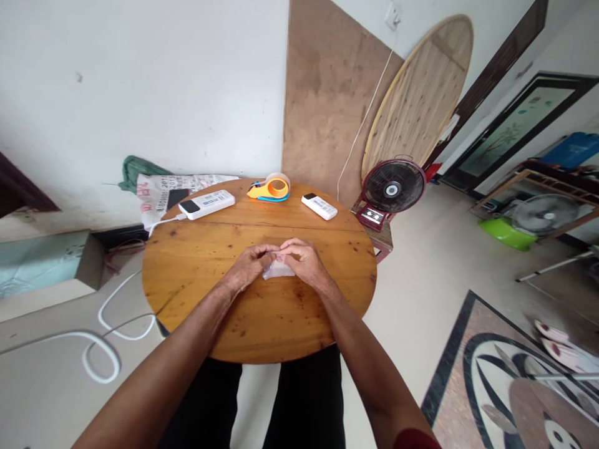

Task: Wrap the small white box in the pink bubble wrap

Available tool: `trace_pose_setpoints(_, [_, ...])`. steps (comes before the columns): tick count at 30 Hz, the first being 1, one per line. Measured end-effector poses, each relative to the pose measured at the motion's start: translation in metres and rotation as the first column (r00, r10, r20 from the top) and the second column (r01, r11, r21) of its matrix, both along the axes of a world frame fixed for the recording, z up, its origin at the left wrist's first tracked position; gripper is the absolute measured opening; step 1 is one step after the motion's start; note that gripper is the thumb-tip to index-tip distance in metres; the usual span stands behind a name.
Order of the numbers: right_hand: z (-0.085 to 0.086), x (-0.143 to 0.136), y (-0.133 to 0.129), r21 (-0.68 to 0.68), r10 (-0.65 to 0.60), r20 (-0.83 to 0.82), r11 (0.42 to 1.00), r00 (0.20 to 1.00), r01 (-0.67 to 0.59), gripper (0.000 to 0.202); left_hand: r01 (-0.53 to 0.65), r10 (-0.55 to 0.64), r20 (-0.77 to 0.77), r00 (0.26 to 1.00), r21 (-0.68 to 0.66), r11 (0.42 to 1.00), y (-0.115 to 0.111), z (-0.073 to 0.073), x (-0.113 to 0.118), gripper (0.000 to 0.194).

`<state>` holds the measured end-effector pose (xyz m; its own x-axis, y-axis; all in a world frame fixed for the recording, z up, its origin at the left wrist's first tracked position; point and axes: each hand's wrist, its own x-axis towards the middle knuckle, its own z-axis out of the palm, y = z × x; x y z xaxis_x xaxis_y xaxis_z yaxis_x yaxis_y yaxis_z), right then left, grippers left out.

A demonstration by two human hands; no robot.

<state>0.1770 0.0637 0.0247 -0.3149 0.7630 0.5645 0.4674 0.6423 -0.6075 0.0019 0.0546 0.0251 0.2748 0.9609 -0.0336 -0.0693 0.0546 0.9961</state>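
My left hand [250,264] and my right hand [305,259] meet over the middle of a round wooden table [206,299]. Both pinch a small clear plastic packet [277,269] that rests on the tabletop between them; most of it is hidden under my fingers. An orange and blue tape dispenser [272,188] sits at the far edge of the table. A white remote [319,206] lies to its right, and a white power bank [206,204] with a cable lies at the far left.
A dark red floor fan [390,190] stands right of the table. A plywood sheet [327,93] and a round wooden tabletop [421,93] lean on the wall. White cable [100,349] loops on the floor at left. Slippers [559,343] lie at right.
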Motion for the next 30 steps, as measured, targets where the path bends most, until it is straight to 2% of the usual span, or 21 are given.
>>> trace_pose_setpoints(5, [0.007,0.002,-0.004,-0.023,-0.004,0.056,1.000,0.998,0.005,0.009,-0.003,0.004,-0.018,1.000,0.020,1.000,0.002,-0.001,0.000,0.046])
trace_pose_setpoints(12, [0.006,0.003,-0.003,-0.047,0.011,0.043,0.999,0.999,-0.009,0.009,0.005,-0.002,-0.055,0.998,0.058,0.998,0.003,-0.001,-0.001,0.044])
trace_pose_setpoints(21, [0.014,0.006,-0.005,-0.069,-0.060,-0.142,0.996,0.988,0.050,0.016,0.018,-0.016,-0.041,0.999,0.027,0.999,0.001,0.002,-0.001,0.044])
trace_pose_setpoints(30, [0.010,0.005,-0.003,-0.084,-0.015,-0.112,0.996,0.994,0.005,0.016,0.041,-0.038,-0.055,0.998,0.047,0.998,0.001,0.001,-0.002,0.041])
